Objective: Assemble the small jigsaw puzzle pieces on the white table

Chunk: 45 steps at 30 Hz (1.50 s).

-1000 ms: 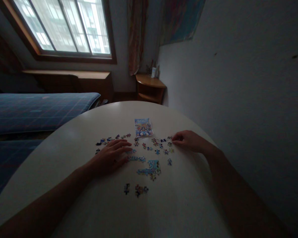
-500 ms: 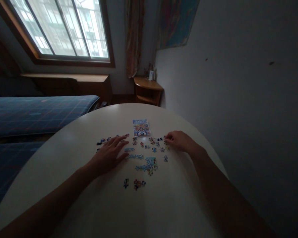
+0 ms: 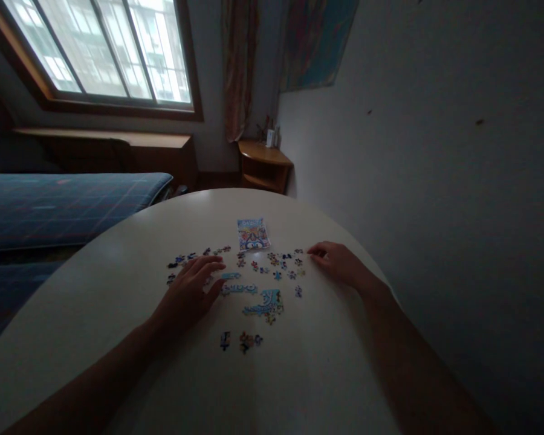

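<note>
My left hand (image 3: 191, 285) lies over the left part of the spread jigsaw pieces, its fingers apart and partly covering some. Close to its thumb is a joined blue strip of pieces (image 3: 239, 289), with a shorter pale blue strip (image 3: 231, 276) just above. My right hand (image 3: 338, 263) rests at the right end of the loose pieces (image 3: 273, 260), fingers loosely bent and slightly parted, with nothing visible in them. A larger joined puzzle section (image 3: 271, 297) sits between the hands. Nearer to me are a small joined cluster (image 3: 246, 341) and a separate piece (image 3: 225, 341).
Behind the pieces lies a colourful picture sheet or packet (image 3: 253, 234) on the round white table (image 3: 299, 380). A blue plaid mattress (image 3: 72, 202) stands to the left. The wall (image 3: 412, 211) runs along the right, and a wooden corner shelf (image 3: 265, 154) is beyond.
My right hand has drawn slightly right, away from the pieces at the right end, and its fingers have loosened. My left hand stays over the left pieces. The view has shifted a little.
</note>
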Each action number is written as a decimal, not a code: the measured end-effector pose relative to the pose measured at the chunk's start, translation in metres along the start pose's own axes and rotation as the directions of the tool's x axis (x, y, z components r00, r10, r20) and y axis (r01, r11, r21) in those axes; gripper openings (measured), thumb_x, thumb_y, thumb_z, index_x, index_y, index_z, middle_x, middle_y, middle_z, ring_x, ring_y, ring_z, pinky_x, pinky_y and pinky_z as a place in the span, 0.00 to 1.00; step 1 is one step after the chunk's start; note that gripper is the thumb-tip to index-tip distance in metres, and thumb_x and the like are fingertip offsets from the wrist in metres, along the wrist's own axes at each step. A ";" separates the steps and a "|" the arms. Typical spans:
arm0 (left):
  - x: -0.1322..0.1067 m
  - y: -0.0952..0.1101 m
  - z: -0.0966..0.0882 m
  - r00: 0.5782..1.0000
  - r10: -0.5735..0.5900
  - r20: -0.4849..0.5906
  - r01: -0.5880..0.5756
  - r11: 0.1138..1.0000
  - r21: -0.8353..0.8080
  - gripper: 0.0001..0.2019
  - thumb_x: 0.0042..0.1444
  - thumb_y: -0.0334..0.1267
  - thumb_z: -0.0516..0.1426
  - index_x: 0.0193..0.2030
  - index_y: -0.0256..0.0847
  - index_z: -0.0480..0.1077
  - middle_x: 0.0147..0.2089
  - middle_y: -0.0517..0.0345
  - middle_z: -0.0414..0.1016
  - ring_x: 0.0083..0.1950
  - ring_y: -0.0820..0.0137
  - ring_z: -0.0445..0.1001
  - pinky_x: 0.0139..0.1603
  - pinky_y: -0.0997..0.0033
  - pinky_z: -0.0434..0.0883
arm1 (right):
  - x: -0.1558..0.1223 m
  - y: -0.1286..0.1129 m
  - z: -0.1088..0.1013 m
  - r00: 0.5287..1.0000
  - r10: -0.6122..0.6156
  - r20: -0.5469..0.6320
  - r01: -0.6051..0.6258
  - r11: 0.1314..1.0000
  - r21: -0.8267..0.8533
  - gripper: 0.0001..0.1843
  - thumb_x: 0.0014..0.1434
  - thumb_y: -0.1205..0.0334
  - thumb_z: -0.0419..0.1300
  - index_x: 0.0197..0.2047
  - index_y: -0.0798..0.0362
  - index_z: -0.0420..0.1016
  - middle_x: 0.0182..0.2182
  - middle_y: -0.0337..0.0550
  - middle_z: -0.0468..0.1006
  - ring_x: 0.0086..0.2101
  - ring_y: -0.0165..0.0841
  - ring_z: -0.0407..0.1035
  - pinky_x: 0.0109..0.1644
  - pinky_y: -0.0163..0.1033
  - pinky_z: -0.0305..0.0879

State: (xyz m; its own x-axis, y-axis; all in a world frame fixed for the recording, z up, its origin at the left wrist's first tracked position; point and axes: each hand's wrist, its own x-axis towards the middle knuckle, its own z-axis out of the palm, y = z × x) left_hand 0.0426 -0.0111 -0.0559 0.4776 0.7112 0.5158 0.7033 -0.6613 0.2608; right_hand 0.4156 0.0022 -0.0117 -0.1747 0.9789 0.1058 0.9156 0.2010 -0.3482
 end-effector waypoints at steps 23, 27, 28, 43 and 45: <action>-0.005 -0.004 0.003 0.995 0.021 0.098 -0.023 0.999 0.022 0.15 0.67 0.41 0.50 0.56 0.43 0.70 0.61 0.50 0.70 0.63 0.56 0.66 0.63 0.44 0.65 | 0.015 -0.004 0.028 0.987 0.098 -0.124 -0.075 0.981 0.178 0.05 0.57 0.60 0.63 0.35 0.53 0.78 0.32 0.45 0.81 0.31 0.35 0.74 0.35 0.38 0.68; -0.005 -0.001 0.004 0.990 0.037 0.135 -0.038 0.999 0.005 0.16 0.68 0.41 0.49 0.58 0.43 0.69 0.61 0.51 0.71 0.63 0.58 0.66 0.66 0.45 0.63 | 0.014 -0.009 0.029 0.980 0.138 -0.143 -0.104 0.969 0.224 0.05 0.58 0.61 0.62 0.37 0.52 0.77 0.34 0.44 0.82 0.33 0.33 0.75 0.38 0.37 0.69; -0.004 0.000 0.003 0.990 0.033 0.137 -0.034 0.999 0.000 0.16 0.68 0.41 0.49 0.58 0.43 0.69 0.61 0.51 0.72 0.63 0.58 0.67 0.66 0.46 0.64 | 0.014 -0.009 0.029 0.979 0.144 -0.144 -0.109 0.968 0.227 0.05 0.59 0.62 0.62 0.38 0.52 0.78 0.34 0.44 0.82 0.33 0.33 0.75 0.38 0.37 0.69; 0.004 0.008 0.005 0.956 0.107 0.272 -0.123 0.992 0.043 0.25 0.67 0.43 0.50 0.70 0.46 0.55 0.71 0.57 0.60 0.72 0.57 0.55 0.70 0.45 0.57 | 0.018 -0.027 0.037 0.983 -0.132 -0.127 0.138 0.990 0.039 0.14 0.64 0.58 0.58 0.50 0.50 0.79 0.50 0.48 0.78 0.50 0.41 0.69 0.58 0.48 0.63; 0.009 0.011 0.005 0.938 0.127 0.322 -0.147 0.988 0.039 0.27 0.68 0.45 0.50 0.72 0.48 0.50 0.72 0.59 0.56 0.73 0.57 0.52 0.70 0.45 0.55 | 0.019 -0.030 0.041 0.965 -0.246 -0.097 0.248 0.969 0.012 0.17 0.66 0.56 0.55 0.55 0.49 0.77 0.53 0.48 0.76 0.53 0.42 0.68 0.59 0.50 0.62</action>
State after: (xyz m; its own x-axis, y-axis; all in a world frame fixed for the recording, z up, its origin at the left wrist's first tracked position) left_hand 0.0574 -0.0113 -0.0523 0.7066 0.6604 0.2541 0.6455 -0.7487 0.1507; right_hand 0.3700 0.0159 -0.0377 -0.3583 0.8914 0.2776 0.8395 0.4377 -0.3219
